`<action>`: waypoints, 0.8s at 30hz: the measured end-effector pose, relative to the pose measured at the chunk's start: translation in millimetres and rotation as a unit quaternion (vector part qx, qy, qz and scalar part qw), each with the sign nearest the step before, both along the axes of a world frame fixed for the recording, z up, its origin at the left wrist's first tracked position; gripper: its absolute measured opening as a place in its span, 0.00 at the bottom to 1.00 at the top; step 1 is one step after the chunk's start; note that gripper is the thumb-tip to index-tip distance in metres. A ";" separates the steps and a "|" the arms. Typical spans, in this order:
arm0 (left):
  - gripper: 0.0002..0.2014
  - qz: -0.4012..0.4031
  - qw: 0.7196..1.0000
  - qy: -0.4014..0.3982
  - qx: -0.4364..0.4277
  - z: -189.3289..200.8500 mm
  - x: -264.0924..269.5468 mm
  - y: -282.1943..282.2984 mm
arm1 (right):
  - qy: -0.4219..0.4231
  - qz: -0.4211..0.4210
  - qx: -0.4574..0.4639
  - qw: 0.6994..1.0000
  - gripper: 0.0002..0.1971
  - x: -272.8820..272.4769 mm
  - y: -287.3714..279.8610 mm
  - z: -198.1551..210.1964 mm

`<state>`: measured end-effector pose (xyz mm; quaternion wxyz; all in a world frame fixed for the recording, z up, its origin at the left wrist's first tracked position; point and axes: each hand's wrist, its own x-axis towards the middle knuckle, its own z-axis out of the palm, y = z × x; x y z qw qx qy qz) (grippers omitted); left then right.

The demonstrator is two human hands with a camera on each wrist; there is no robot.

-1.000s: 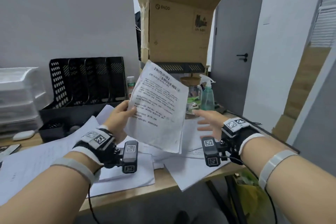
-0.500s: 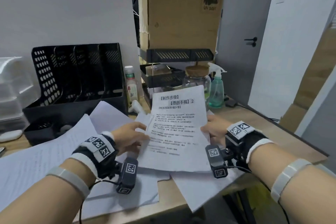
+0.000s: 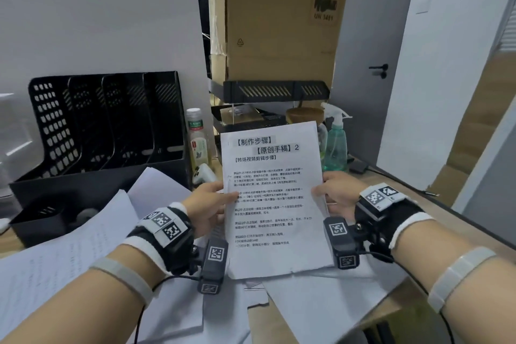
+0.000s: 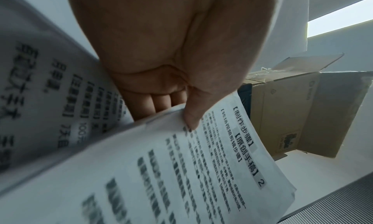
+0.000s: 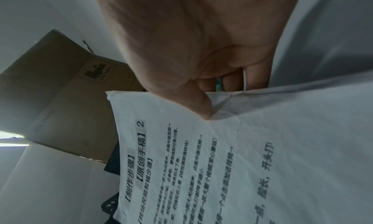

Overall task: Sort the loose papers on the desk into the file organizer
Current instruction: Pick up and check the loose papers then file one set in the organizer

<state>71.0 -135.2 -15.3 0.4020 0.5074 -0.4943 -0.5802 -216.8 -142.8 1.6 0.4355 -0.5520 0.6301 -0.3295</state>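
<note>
The printed sheet [image 3: 275, 198] is held upright above the tabletop [image 3: 458, 220], pinched at both side edges: the left hand [image 3: 205, 204] has its thumb on the printed face and its fingers [image 4: 159, 102] behind, and the right hand [image 3: 339, 193] pinches likewise. Loose papers [image 3: 83, 260] lie beneath; the black file organizer [image 3: 111, 126] stands behind on the left.

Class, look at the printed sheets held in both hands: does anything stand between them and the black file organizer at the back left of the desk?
Nothing visible does. The printed sheets are held above the desk by the left hand and right hand. The file organizer has open, empty-looking slots; only loose papers lie flat below the path.
</note>
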 end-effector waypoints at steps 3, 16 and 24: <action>0.14 0.053 0.997 0.036 -0.038 7.3 4.3 8.4 | -0.082 -0.014 0.005 0.997 0.11 2.3 17.4 8.5; 0.11 0.270 0.928 0.254 -0.046 -15.8 22.2 39.8 | 0.453 0.095 0.066 0.884 0.38 -38.9 107.1 8.0; 0.10 0.233 0.920 0.313 -0.029 -35.1 19.6 28.6 | 0.493 0.164 -0.006 0.854 0.46 4.3 94.0 -0.5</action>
